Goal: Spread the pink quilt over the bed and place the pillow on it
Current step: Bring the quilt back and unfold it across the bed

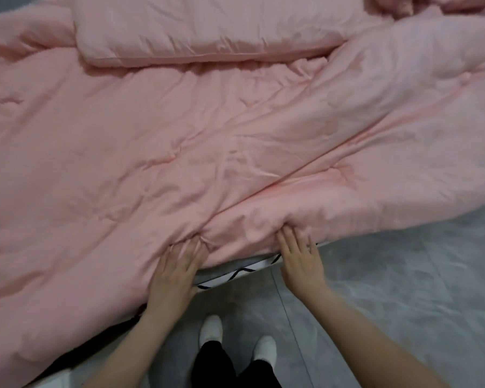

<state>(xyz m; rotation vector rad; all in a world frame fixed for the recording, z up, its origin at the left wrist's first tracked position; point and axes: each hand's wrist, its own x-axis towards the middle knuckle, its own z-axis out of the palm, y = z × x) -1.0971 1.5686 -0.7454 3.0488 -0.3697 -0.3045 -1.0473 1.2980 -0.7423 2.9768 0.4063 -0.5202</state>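
The pink quilt [157, 152] lies across the bed, wrinkled, with a long diagonal fold running from its near edge up to the right. A pink pillow [207, 32] rests flat on the quilt at the far side. My left hand [174, 273] is on the quilt's near edge, with its fingertips dug into bunched fabric. My right hand [300, 259] grips the same edge a little to the right, and the cloth puckers around its fingers. Between my hands the quilt edge is raised off the mattress.
A strip of the bed's edge [235, 271], grey and white with a black zigzag pattern, shows between my hands. Grey tiled floor [403, 275] lies to the right and below. My feet in white slippers [210, 329] stand close to the bed.
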